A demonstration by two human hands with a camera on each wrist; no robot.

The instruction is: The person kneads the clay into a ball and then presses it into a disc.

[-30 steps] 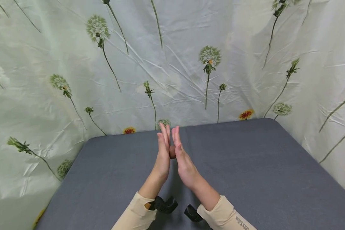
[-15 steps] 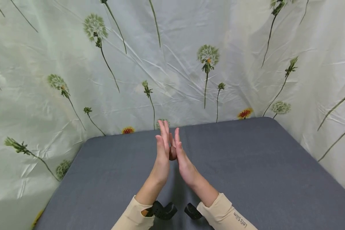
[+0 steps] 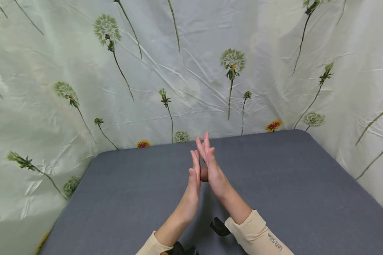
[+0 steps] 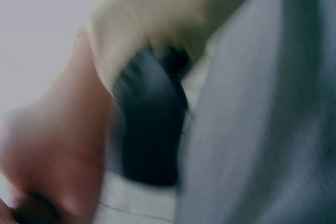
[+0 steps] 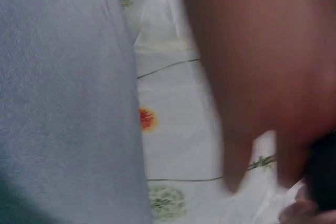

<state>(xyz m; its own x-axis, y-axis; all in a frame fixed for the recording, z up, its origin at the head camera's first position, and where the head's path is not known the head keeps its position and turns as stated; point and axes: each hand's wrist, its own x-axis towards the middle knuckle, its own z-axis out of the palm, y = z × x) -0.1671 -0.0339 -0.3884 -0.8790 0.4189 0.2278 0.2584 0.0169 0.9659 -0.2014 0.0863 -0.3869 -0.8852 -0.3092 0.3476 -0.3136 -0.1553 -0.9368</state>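
Observation:
A small brown ball (image 3: 204,174), like a lump of clay, sits between two upright palms in the head view. My left hand (image 3: 192,193) presses it from the left with straight fingers. My right hand (image 3: 217,177) presses from the other side, its fingertips reaching higher than the left ones. Both hands are above the table. The left wrist view is blurred; a dark part of the ball (image 4: 37,209) shows low at its left edge. In the right wrist view the ball (image 5: 323,174) is a dark shape at the right edge, beside blurred fingers (image 5: 236,161).
A grey padded table (image 3: 131,205) lies beneath the hands. Behind it hangs a pale cloth (image 3: 198,71) printed with dandelions and flowers. A black wrist-camera mount (image 3: 219,226) juts from the right cuff, and another mount (image 3: 182,249) shows at the left wrist.
Both hands and the ball have shifted right in the head view. The left hand slid down and back while the right slid up and forward, so the right fingertips are now higher.

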